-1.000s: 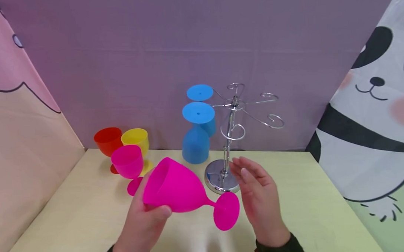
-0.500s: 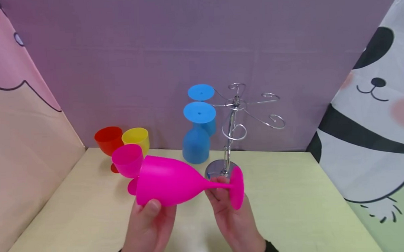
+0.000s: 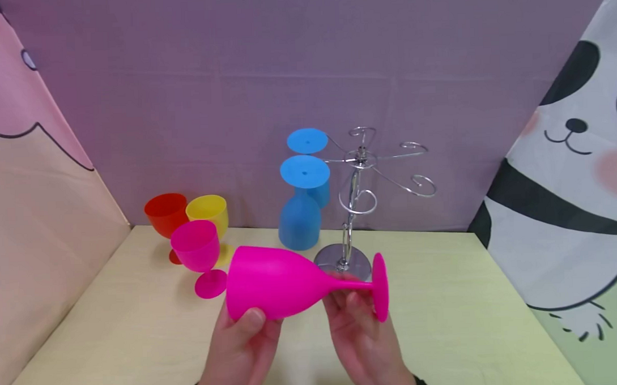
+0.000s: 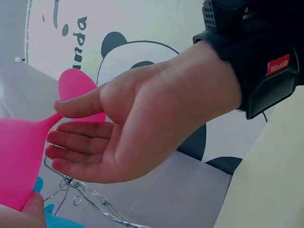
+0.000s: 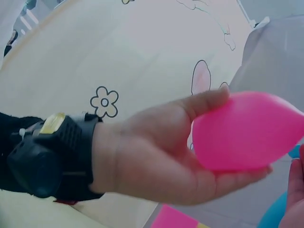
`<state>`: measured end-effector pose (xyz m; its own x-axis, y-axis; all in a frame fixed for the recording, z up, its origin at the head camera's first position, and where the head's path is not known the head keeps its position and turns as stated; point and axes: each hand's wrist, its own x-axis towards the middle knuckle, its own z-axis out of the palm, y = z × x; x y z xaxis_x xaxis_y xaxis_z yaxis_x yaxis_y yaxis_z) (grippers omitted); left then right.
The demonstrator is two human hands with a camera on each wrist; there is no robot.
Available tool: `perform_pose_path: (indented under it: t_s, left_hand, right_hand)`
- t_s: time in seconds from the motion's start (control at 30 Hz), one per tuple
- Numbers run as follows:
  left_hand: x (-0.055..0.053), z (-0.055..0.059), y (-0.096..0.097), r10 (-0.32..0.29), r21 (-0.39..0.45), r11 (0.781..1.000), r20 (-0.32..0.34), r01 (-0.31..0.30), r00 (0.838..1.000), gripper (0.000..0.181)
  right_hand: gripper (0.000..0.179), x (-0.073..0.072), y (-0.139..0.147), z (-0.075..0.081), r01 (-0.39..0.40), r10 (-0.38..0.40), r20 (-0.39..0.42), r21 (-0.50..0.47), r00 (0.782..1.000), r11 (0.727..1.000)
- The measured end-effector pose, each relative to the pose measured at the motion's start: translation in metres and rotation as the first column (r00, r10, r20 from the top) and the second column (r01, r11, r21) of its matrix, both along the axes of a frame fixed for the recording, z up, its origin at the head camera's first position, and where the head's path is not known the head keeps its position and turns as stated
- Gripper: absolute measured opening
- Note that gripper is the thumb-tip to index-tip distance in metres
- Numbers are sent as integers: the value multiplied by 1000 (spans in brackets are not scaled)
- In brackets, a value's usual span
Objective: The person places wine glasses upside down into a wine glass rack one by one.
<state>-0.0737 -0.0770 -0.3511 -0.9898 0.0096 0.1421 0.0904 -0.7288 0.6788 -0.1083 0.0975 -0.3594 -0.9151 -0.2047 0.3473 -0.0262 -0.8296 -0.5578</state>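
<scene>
A magenta plastic goblet (image 3: 276,281) lies sideways in the air over the table, its mouth to the left and its round foot to the right. My left hand (image 3: 245,350) grips the bowl from below, thumb on the near side. At the other end my right hand (image 3: 367,340) has the stem between thumb and fingers, just short of the foot; the left wrist view shows that thumb (image 4: 78,107) lying on the stem. Behind stands a chrome stemware rack (image 3: 348,231) with curled arms. Two blue goblets (image 3: 299,221) hang upside down on its left side.
At the left of the pale table (image 3: 140,334) stand three upright goblets: red (image 3: 163,217), yellow (image 3: 209,213) and a magenta one (image 3: 195,247). Several rack arms (image 3: 420,186) stick out to the right. A purple cloth (image 3: 234,104) hangs behind the table.
The held goblet has swung from tilted to nearly level, its foot now edge-on. My right hand has come in from the right and taken the stem. Lately both hands shifted slightly right.
</scene>
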Motion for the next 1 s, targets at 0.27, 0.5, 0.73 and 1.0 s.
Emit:
perform_pose_path:
  t_s: [0.27, 0.5, 0.73, 1.0]
  left_hand:
    - [0, 1, 9, 12, -40, 999, 184, -5, 983, 49]
    - [0, 1, 13, 6, -48, 999, 190, 3, 982, 55]
    - [-3, 2, 8, 4, -167, 986, 140, 20, 990, 58]
    - [-6, 7, 1, 1, -252, 968, 78, 19, 997, 57]
  right_hand:
    - [28, 2, 3, 8, 62, -59, 138, -21, 989, 998]
    - [32, 1, 7, 9, 65, -59, 139, -36, 989, 997]
    - [31, -3, 12, 10, 122, -121, 74, -2, 990, 993]
    - [26, -6, 20, 20, 253, -257, 80, 64, 963, 965]
